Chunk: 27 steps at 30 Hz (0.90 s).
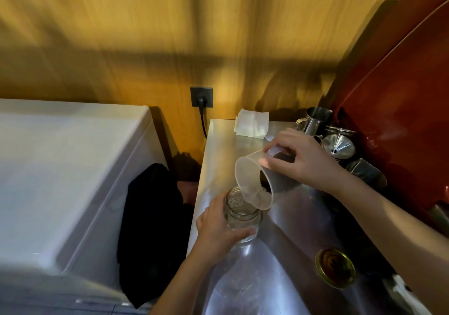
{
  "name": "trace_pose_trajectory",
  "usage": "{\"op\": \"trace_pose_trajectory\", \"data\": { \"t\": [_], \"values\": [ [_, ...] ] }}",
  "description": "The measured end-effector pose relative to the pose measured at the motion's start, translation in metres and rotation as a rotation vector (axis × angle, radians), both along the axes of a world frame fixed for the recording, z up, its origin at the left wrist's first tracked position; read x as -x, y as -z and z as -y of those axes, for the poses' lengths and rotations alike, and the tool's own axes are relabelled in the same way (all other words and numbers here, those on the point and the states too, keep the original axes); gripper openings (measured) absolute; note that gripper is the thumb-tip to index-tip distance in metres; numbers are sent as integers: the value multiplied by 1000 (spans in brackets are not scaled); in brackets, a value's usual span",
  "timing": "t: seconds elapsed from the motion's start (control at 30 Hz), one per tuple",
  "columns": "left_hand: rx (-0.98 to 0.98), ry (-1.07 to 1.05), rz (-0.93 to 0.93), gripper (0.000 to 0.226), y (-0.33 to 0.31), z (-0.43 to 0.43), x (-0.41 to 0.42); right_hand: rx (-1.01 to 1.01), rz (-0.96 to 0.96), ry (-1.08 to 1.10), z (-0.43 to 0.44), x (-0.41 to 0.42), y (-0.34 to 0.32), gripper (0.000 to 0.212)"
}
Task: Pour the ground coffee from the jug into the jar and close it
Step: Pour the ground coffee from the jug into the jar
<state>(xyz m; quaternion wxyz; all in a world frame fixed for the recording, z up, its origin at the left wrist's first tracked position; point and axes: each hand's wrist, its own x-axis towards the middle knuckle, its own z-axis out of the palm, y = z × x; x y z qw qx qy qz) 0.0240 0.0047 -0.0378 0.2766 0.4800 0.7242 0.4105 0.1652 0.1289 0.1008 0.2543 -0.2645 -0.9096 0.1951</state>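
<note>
A clear glass jar [240, 214] stands open on the steel counter [286, 237], and my left hand [218, 227] wraps around its left side. My right hand [303, 159] grips a translucent plastic jug [252, 181] tipped steeply toward me, its spout just over the jar's mouth. Dark ground coffee [266, 184] lies inside the jug, sliding toward the rim. The jar looks empty. A gold metal lid [336, 267] lies upside down on the counter at the lower right, apart from the jar.
Steel pitchers [313, 120] and a metal funnel [339, 144] crowd the counter's back right, beside a red panel [401, 120]. White paper sheets [252, 125] lie at the back. A white appliance [60, 169] and a dark cloth [153, 229] sit left of the counter's edge.
</note>
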Motion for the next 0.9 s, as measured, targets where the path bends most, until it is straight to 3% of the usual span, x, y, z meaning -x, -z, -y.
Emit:
{"op": "trace_pose_trajectory", "data": {
  "t": [0.5,0.9],
  "values": [
    [1,27,-44,85,5,-2,3,-144,196,-138,12,18,-13,30],
    [-34,17,-44,84,13,-3,2,-268,242,-201,19,23,-13,39]
  ]
}}
